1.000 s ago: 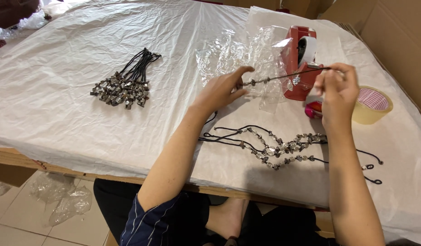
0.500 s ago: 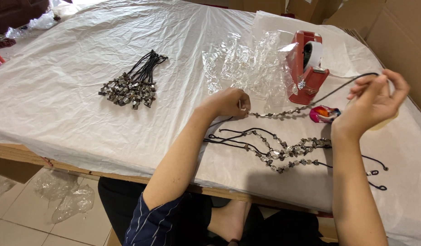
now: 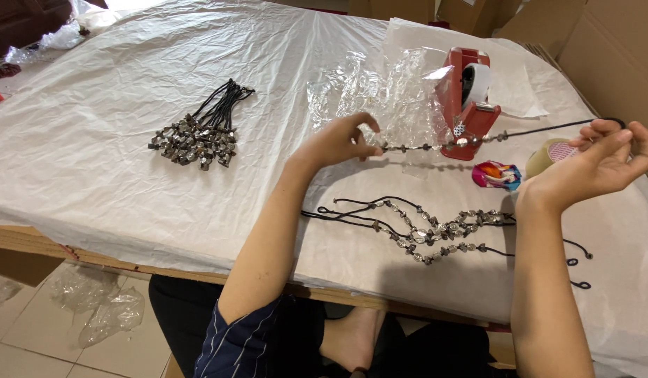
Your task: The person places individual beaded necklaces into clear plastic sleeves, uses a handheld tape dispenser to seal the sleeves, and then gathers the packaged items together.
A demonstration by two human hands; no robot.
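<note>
Two hands: both hold one bead necklace [image 3: 471,140] up over the table [image 3: 93,154], pulled out straight between them.
Left hand [image 3: 338,140]: fingers pinched shut on the bead end, palm turned down, wrist bent, arm coming up from 6 o'clock.
Right hand [image 3: 604,161]: palm turned up, fingers curled, fingertips nipping the black cord end near the top of the hand.
Long line of the necklace: it runs from 9 o'clock to 3 o'clock, and climbs a little toward the right hand.
Beads: they sit at the left and middle part, so the left hand is nearer to them; the right hand has only bare cord.
Which way from the fingers: from the left fingers the necklace goes off toward 3 o'clock; from the right fingers it goes toward 9 o'clock.
Tape holder [image 3: 467,101]: red, just behind the stretched necklace at 12 o'clock.
Loose necklaces [image 3: 422,227]: flat on the table under the held one, at 6 o'clock.
Bundle of necklaces [image 3: 198,133]: well apart, toward 9 o'clock of the left hand.
Clear bags [image 3: 380,98]: crinkly, just behind the left hand.
</note>
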